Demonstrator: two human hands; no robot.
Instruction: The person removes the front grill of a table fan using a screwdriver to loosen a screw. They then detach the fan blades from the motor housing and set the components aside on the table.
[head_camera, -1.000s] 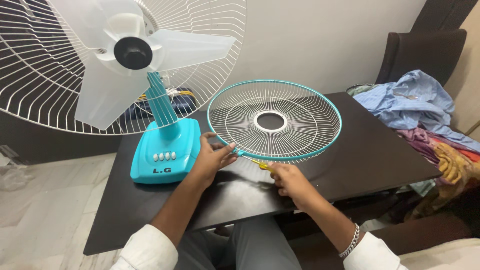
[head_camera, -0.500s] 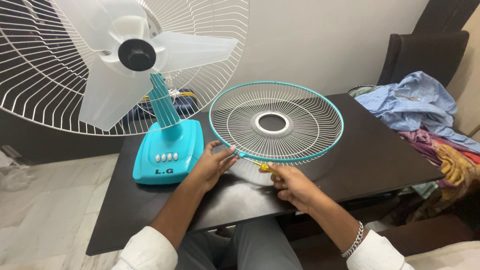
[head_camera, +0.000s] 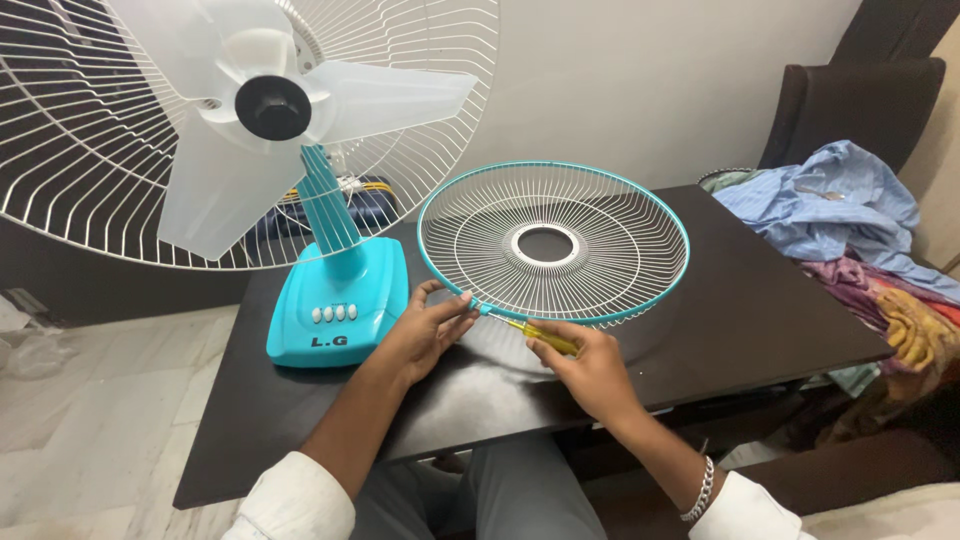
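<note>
Fan guard: a round white wire grille (head_camera: 553, 243) with a teal rim, tilted up off the dark surface (head_camera: 740, 300), its near edge low by the hands and its far edge raised toward the wall.
Left hand: the left hand (head_camera: 425, 333) pinches the guard's near rim at a small teal clip, thumb above and fingers curled under.
Right hand: the right hand (head_camera: 590, 362) is clenched around a yellow-handled screwdriver (head_camera: 540, 333), whose thin shaft points left and up to the same clip on the rim.
Between the hands: the two hands sit near each other at the front of the guard, with the screwdriver bridging the gap.
Wrist: a silver chain bracelet (head_camera: 698, 491) hangs on the right wrist, just above a white sleeve cuff.
Fan: a teal table fan (head_camera: 340, 300) stands on the surface just left of the left hand, a row of pale buttons on its base.
Blades: translucent white fan blades (head_camera: 265, 110) with a black hub sit uncovered in front of the white rear grille.
Far right: a heap of clothes (head_camera: 850, 225), blue on top and multicoloured below, lies at the right edge of the surface.
Behind: a dark chair back (head_camera: 850, 100) stands against the wall.
</note>
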